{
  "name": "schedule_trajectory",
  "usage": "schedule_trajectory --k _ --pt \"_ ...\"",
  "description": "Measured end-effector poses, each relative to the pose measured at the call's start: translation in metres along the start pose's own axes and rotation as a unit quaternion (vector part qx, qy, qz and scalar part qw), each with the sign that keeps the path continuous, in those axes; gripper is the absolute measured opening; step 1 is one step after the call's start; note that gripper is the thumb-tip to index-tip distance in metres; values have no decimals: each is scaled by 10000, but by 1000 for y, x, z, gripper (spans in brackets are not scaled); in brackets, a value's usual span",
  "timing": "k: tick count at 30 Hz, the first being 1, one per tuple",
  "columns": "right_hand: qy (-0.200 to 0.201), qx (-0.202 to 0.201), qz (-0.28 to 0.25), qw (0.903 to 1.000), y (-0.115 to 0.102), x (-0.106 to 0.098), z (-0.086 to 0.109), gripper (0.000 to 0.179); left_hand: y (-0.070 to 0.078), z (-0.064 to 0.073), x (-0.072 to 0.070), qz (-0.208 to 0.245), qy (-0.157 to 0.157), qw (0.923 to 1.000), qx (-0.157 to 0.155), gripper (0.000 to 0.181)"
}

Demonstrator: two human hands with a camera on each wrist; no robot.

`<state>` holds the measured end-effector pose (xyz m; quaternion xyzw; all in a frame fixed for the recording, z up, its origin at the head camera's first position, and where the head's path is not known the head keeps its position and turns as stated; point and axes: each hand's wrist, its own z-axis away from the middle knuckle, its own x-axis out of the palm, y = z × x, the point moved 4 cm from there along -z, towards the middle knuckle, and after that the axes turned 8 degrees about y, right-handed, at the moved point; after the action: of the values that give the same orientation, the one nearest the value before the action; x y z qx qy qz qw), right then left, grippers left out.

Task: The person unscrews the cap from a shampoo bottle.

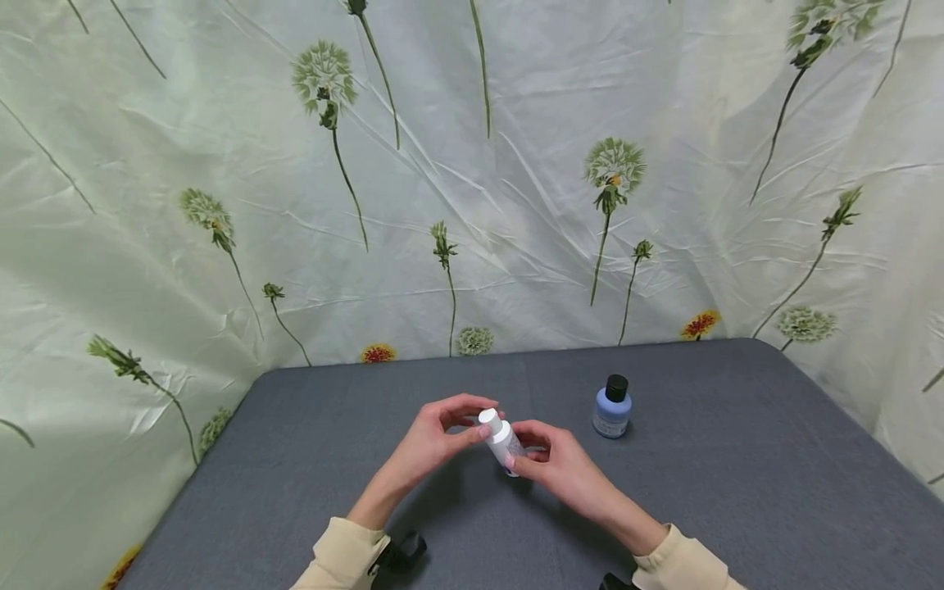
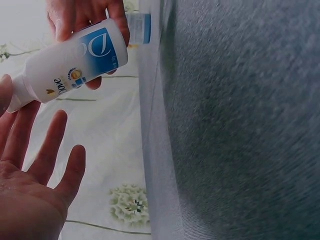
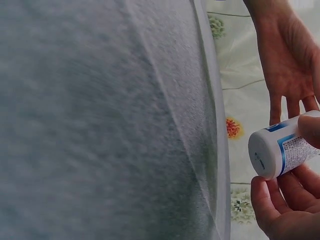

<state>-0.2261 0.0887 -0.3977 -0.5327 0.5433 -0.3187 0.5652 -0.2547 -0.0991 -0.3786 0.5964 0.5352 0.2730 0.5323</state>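
A small white Dove bottle (image 1: pixel 505 447) with a blue and white label is tilted above the table, its cap end up and to the left. My left hand (image 1: pixel 442 433) pinches the white cap (image 1: pixel 490 421) between thumb and finger; in the left wrist view this hand's other fingers (image 2: pixel 52 145) are spread away from the bottle. Around the bottle's lower body, my right hand (image 1: pixel 556 463) grips with its thumb on the near side. The right wrist view shows the bottle's round white base (image 3: pixel 264 155) and a label of fine print.
To the right of my hands, a blue bottle (image 1: pixel 612 410) with a black cap stands upright on the dark grey table (image 1: pixel 339 442). Behind the table hangs a pale curtain (image 1: pixel 516 205) printed with dandelions.
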Motion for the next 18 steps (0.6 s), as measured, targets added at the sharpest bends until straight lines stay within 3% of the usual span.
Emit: schedule_trajectory --k 6,18 --pt "-92 36 -39 9999 2 -1 7 42 -3 6 3 -170 -87 9998 11 29" --pt "-171 61 -96 9998 0 -3 17 41 7 17 7 -177 -115 9997 -97 28"
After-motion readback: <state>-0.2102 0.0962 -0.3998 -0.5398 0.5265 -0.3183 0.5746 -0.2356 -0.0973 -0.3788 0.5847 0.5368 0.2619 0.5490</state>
